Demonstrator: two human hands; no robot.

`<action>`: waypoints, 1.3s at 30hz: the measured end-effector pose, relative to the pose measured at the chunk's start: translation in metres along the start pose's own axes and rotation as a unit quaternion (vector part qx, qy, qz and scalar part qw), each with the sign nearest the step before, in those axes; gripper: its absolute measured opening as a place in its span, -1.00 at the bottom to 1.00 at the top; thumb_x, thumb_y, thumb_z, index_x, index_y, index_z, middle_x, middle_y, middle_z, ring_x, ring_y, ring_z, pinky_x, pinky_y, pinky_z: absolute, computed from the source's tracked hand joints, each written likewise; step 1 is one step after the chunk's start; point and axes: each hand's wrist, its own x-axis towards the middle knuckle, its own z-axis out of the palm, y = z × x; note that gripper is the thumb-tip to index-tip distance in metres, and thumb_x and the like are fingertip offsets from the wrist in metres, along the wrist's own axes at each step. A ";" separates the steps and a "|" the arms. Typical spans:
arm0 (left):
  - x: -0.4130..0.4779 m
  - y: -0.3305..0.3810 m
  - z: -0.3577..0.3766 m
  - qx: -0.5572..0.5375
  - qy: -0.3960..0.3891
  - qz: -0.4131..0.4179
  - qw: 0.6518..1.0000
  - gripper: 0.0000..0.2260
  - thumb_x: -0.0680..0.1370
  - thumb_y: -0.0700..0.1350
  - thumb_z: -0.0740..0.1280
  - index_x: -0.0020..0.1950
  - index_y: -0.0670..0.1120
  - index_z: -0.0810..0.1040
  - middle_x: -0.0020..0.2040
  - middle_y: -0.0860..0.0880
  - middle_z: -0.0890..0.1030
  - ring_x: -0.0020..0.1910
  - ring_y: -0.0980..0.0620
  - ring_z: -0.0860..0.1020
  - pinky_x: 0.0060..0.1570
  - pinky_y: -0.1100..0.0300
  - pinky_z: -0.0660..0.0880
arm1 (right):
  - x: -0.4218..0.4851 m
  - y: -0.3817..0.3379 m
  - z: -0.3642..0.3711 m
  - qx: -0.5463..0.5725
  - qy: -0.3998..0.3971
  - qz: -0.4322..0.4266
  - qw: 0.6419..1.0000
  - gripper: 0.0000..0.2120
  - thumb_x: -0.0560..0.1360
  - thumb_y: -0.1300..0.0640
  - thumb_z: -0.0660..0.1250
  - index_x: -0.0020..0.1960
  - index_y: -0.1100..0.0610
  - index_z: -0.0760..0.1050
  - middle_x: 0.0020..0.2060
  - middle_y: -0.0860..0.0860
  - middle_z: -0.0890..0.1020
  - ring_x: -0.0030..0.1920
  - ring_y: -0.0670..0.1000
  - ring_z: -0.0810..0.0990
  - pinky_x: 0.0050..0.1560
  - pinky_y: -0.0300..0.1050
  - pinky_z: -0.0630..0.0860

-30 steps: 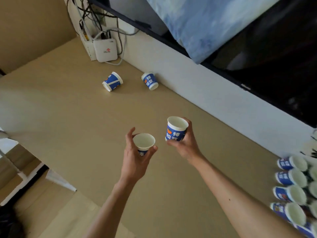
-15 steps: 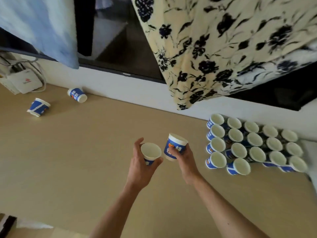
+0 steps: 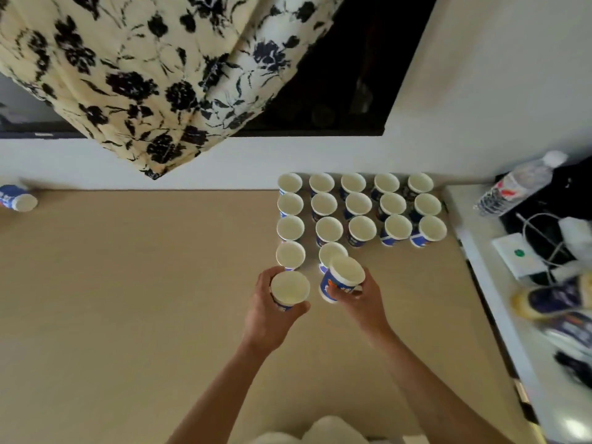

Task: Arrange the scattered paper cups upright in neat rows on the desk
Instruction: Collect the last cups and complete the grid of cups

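Several blue-and-white paper cups (image 3: 357, 205) stand upright in rows at the back of the tan desk (image 3: 128, 299), against the white wall. My left hand (image 3: 269, 312) grips one upright cup (image 3: 290, 288) just in front of the leftmost column. My right hand (image 3: 358, 299) grips a second cup (image 3: 342, 277), tilted slightly, over the front of the second column and partly covering the cup behind it. One more cup (image 3: 16, 198) lies on its side at the far left edge.
A floral curtain (image 3: 144, 75) hangs over the back wall. To the right, a white ledge (image 3: 487, 277) holds a plastic bottle (image 3: 515, 184), cables, a white box (image 3: 515, 254) and shoes (image 3: 557, 299). Bare desk surface stretches left of the rows.
The view has swung right, from the fallen cups by the router to the rows. Both hands carried their cups over to the front of the rows.
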 end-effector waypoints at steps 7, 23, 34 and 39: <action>-0.007 0.005 0.047 0.042 -0.019 0.012 0.999 -0.36 0.23 -0.17 0.63 0.22 0.06 0.43 0.13 0.10 0.52 0.07 0.12 0.52 -0.04 0.36 0.46 | 0.020 0.040 -0.038 -0.018 0.106 0.012 0.994 -0.49 0.26 -0.01 0.62 0.13 -0.13 0.48 -0.03 -0.19 0.64 -0.02 -0.16 0.63 -0.06 -0.25 0.56; -0.001 0.030 0.069 0.114 -0.012 0.040 0.993 -0.36 0.30 -0.19 0.57 0.32 -0.05 0.40 0.18 0.07 0.54 0.13 0.03 0.51 0.11 0.22 0.43 | 0.088 0.069 -0.039 -0.115 0.125 -0.002 0.985 -0.52 0.27 0.13 0.58 0.06 -0.10 0.43 -0.02 -0.08 0.61 -0.10 -0.11 0.59 -0.02 -0.03 0.60; -0.001 0.030 0.066 0.139 -0.024 0.039 0.989 -0.31 0.32 -0.16 0.58 0.38 -0.03 0.36 0.24 0.08 0.53 0.19 0.03 0.50 0.21 0.14 0.44 | 0.099 0.073 -0.042 -0.081 0.122 -0.014 0.989 -0.49 0.24 0.16 0.56 0.09 -0.11 0.44 0.03 -0.04 0.61 0.01 0.00 0.62 0.07 0.12 0.61; 0.001 0.033 0.070 0.136 -0.026 0.045 0.989 -0.36 0.32 -0.17 0.58 0.33 -0.01 0.38 0.18 0.08 0.54 0.14 0.03 0.50 0.14 0.19 0.44 | 0.086 0.085 -0.052 -0.079 0.108 0.020 0.991 -0.14 0.24 0.28 0.57 0.45 0.04 0.28 0.33 0.02 0.40 0.20 -0.05 0.50 0.26 0.02 0.52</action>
